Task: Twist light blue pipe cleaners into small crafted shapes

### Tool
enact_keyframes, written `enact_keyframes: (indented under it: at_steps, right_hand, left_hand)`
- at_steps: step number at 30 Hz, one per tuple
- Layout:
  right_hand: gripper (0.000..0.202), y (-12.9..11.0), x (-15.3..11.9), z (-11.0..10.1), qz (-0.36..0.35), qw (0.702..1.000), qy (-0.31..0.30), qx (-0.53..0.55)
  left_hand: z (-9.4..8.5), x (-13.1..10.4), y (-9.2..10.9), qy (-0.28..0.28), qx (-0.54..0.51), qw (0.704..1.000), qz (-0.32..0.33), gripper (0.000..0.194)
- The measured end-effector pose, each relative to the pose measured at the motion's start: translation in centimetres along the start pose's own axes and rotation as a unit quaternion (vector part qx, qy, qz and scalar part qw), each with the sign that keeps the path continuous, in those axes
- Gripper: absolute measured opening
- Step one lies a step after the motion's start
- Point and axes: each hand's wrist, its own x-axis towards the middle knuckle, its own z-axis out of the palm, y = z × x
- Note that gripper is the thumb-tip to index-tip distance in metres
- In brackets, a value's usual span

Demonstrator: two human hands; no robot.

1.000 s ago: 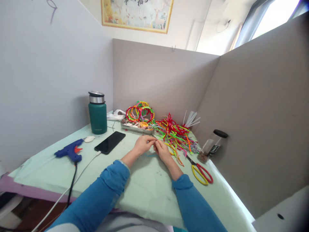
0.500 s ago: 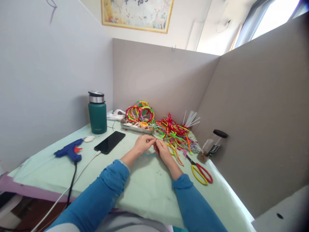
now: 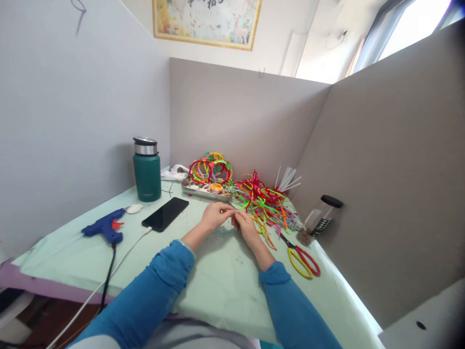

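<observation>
My left hand [image 3: 215, 216] and my right hand [image 3: 246, 226] meet fingertip to fingertip over the middle of the table. Both are closed in a pinch. Whatever lies between the fingertips is too small and hidden to name. Below them, a light blue strand [image 3: 225, 232] shows against the pale cloth, partly covered by my hands. Just beyond my right hand spreads a heap of colourful pipe cleaners [image 3: 263, 198], with a few yellow and orange ones reaching beside my wrist. Scissors [image 3: 304, 261] with one red and one yellow handle lie to the right of my right forearm.
Behind my hands, a metal tray [image 3: 207, 195] holds small pieces, with pipe-cleaner rings [image 3: 210, 170] above it. To the left are a phone [image 3: 165, 214] on a white cable, a blue glue gun [image 3: 105, 226] and a green bottle [image 3: 147, 177]. A clear jar [image 3: 323, 218] leans by the right partition.
Hardly anything differs. Both hands keep their pinch in the same spot, with only a slight shift of the fingertips.
</observation>
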Motion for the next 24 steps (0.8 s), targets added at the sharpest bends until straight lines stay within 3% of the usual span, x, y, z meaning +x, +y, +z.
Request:
enact_keyframes:
  at_steps: [20,24]
  right_hand:
    - [0.029,0.49,0.03,0.01,-0.019,0.998,0.022,-0.063]
    - [0.029,0.1,-0.18,0.18,0.005,0.999,0.005,-0.049]
  left_hand:
    - [-0.2,0.03,0.2,-0.002,0.041,0.999,0.01,0.02]
    - [-0.26,0.06,0.13,0.003,0.045,0.999,0.013,0.02]
